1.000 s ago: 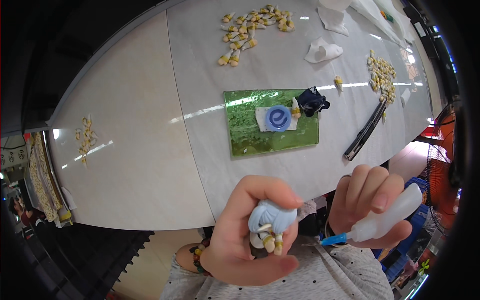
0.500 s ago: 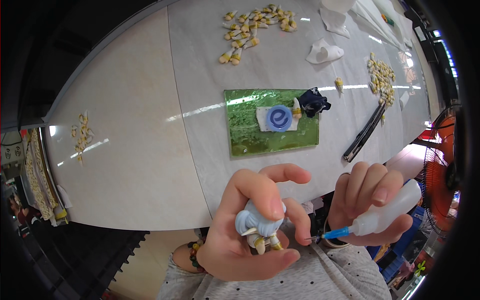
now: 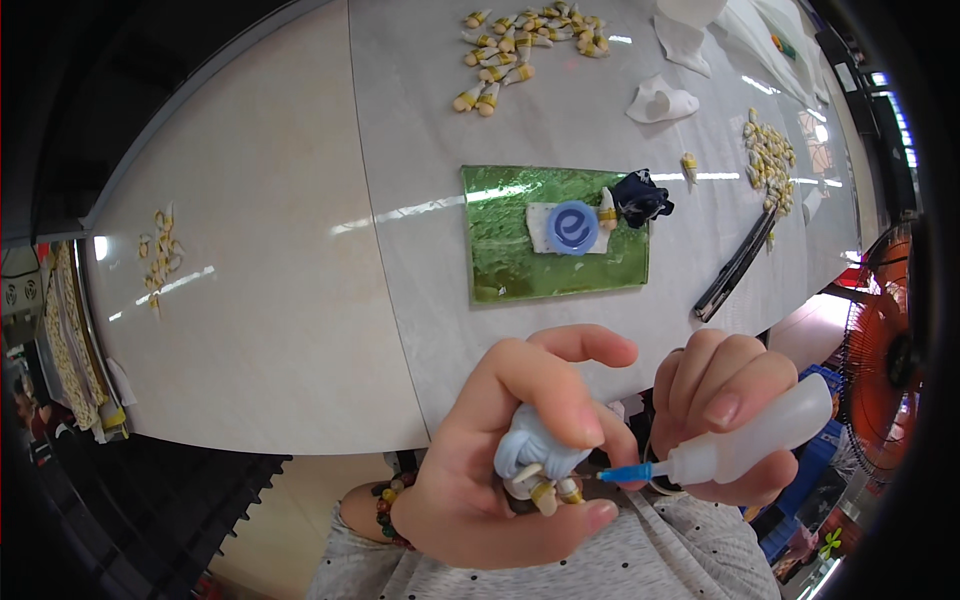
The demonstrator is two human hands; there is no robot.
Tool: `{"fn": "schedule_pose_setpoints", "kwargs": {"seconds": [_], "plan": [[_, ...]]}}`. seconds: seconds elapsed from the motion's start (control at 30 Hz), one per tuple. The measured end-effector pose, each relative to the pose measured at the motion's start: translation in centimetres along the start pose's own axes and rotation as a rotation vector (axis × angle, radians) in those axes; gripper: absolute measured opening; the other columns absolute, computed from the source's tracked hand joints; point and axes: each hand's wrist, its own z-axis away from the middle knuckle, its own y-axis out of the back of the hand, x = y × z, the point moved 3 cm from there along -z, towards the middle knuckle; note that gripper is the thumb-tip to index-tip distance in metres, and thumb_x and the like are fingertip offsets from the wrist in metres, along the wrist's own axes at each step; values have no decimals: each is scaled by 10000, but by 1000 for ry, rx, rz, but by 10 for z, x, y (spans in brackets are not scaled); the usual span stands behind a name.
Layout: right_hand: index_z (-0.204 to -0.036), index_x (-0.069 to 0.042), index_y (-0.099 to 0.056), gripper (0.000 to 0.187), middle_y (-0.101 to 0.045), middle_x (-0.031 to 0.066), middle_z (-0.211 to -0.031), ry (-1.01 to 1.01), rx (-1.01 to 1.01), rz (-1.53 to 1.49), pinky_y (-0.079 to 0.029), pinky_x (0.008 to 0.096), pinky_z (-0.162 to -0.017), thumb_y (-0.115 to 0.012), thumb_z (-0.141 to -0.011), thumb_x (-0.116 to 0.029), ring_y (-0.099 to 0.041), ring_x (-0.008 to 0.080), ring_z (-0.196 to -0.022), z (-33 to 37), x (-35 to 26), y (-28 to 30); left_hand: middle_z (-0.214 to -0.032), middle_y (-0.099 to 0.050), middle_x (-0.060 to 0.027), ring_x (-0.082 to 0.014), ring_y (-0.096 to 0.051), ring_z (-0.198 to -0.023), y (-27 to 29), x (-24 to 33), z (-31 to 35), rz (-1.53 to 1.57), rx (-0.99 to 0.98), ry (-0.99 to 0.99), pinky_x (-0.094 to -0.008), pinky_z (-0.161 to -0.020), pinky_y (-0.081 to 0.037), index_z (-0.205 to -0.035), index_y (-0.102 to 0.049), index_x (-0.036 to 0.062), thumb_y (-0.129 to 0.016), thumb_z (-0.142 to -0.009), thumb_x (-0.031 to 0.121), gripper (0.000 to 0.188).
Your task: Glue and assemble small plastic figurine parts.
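Close to my body, my left hand (image 3: 520, 450) is closed round a small figurine (image 3: 538, 452) with pale blue hair and cream-and-gold limbs. Its lower part is partly hidden by my fingers and palm. My right hand (image 3: 722, 415) grips a translucent squeeze bottle (image 3: 752, 440) lying across the palm. The bottle's blue needle tip (image 3: 625, 472) points left at the figurine's side; whether the needle touches it I cannot tell. Beyond the hands lies a green glassy slab (image 3: 555, 278), bearing a round blue cap-like dish (image 3: 573, 228) on a white pad and one loose cream-and-gold limb piece (image 3: 607, 209).
A crumpled dark cloth (image 3: 642, 197) sits at the slab's right corner. Black tweezers (image 3: 735, 265) lie further right, near a heap of small limb pieces (image 3: 768, 160). More pieces (image 3: 505, 55) are at the far side and others (image 3: 162, 255) at left. An orange fan (image 3: 885, 350) stands at right.
The squeeze bottle in my right hand has moved left, bringing its needle tip up to the figurine. My left hand and the figurine have shifted slightly right.
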Motion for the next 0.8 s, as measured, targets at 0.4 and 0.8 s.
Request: {"fn": "schedule_pose_setpoints", "kwargs": {"seconds": [0.4,0.8], "plan": [[-899,-71,-443,333,-385,25,-691,216,113,-121,-298,239,-527,-560,-805,-368,-360,118,-651,4,-18,21,-934,-463,-73,-147,-428,-907,7,5,-1,-209,-68,-210,-260,-766,-344,-1015,-431,30,-650,-656,-57,430],[-1098,21,-430,341,-609,103,-986,-117,602,1077,-390,194,-741,-585,-817,-96,-545,111,-866,-13,-65,209,-915,-406,-85,-100,-370,-691,18,-7,-15,-220,-446,-544,-196,-612,-315,-1048,-378,18,-680,-713,77,455]]}}
